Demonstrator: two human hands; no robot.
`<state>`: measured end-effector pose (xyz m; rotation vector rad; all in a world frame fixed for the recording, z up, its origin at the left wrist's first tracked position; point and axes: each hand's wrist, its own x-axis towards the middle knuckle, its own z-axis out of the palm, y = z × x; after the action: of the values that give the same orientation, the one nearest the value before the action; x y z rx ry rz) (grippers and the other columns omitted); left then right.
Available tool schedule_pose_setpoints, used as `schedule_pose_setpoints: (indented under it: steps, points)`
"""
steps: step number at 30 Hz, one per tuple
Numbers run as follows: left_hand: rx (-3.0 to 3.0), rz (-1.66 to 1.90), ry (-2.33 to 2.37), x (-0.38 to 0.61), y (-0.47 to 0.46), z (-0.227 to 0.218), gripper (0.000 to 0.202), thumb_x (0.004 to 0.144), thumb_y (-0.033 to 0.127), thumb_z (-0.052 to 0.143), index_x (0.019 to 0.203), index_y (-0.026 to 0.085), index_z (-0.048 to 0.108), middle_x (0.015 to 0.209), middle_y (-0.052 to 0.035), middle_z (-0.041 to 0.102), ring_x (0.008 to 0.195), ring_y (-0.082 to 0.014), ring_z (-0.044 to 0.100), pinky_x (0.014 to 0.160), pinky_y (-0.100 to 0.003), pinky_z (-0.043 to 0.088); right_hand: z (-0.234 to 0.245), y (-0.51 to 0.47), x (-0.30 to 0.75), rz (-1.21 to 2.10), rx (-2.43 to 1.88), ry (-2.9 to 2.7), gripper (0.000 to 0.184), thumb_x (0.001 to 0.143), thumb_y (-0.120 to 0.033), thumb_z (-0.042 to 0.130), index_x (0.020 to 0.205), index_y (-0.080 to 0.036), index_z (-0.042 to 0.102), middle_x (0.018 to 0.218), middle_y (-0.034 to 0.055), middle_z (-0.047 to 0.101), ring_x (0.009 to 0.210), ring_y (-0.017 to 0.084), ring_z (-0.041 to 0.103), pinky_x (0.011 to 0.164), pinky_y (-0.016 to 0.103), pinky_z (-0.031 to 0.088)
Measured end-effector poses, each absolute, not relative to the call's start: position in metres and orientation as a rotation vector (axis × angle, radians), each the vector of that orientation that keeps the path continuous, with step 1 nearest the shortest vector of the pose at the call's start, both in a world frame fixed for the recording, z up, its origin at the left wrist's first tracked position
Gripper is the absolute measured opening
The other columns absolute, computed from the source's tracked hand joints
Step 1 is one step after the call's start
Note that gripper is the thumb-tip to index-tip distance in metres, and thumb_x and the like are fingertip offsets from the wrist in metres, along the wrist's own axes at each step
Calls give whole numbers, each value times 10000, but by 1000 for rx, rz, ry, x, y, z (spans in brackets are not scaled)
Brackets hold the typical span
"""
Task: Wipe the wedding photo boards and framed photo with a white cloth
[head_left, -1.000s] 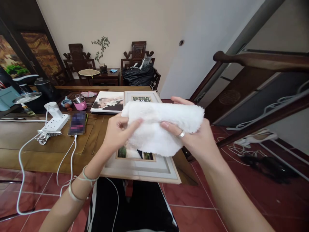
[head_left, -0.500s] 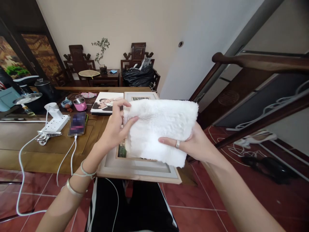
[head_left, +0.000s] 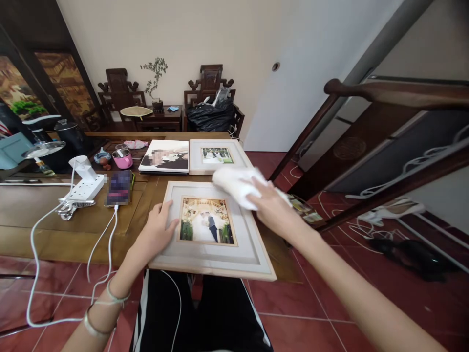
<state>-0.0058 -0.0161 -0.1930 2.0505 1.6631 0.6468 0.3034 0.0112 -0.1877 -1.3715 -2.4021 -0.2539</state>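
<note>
A light wooden picture frame [head_left: 249, 261] with a wedding photo [head_left: 208, 221] in its pale mat lies at the table's near edge, jutting a little over my lap. My left hand [head_left: 159, 234] holds its left side, thumb reaching onto the front and fingers along the edge. In my right hand [head_left: 271, 203] is a bunched white fluffy cloth [head_left: 234, 183], at the frame's upper right corner; hand and cloth are slightly blurred. Behind it lies a second picture frame [head_left: 238, 155] with a smaller photo, beside a photo album [head_left: 164, 156].
On the wooden table [head_left: 146, 190] at left are a phone [head_left: 119, 188] on a charging cable, a power strip [head_left: 86, 188], and a pink mug [head_left: 122, 159]. A dark wooden chair [head_left: 351, 142] stands close on the right. Cables [head_left: 359, 227] trail over the red tiled floor.
The cloth, spread between both hands before, is now bunched in my right hand at the frame's far right corner. My left hand let go of it and moved down to the frame's left side.
</note>
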Motion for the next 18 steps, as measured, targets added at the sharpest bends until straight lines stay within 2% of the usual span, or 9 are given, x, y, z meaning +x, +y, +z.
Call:
schedule_pose_setpoints:
  steps: [4, 10, 14, 18]
  points:
    - [2149, 824, 1540, -11, -14, -209, 328, 849, 187, 371, 1156, 174, 488, 1269, -127, 441, 1241, -241, 383, 1048, -425, 284, -204, 4, 287, -98, -1324, -2536, 547, 615, 77, 377, 1044, -188, 588, 1417, 108, 362, 1332, 307, 242, 1004, 560, 333]
    - [2198, 966, 1524, -12, -13, -214, 312, 845, 146, 348, 1101, 153, 525, 1238, -131, 465, 1223, -226, 413, 1049, -402, 314, -203, 22, 275, -177, -1386, -2571, 641, 613, 107, 381, 1154, -195, 547, 1428, 121, 340, 1337, 355, 185, 981, 631, 292]
    - [2209, 1027, 1567, -13, -13, -221, 319, 849, 150, 357, 1121, 161, 523, 1298, -128, 427, 1251, -239, 394, 1051, -436, 321, -200, -2, 265, -194, -1392, -2651, 701, 575, 148, 378, 1142, -215, 573, 1401, 116, 388, 1335, 353, 189, 998, 629, 264]
    - [2251, 1017, 1475, -14, -12, -225, 355, 856, 127, 337, 1163, 176, 508, 1386, -99, 369, 1314, -227, 319, 1085, -436, 280, -194, -58, 261, -68, -1350, -2728, 693, 547, 145, 396, 1079, -236, 624, 1416, 100, 369, 1345, 350, 139, 1020, 629, 216]
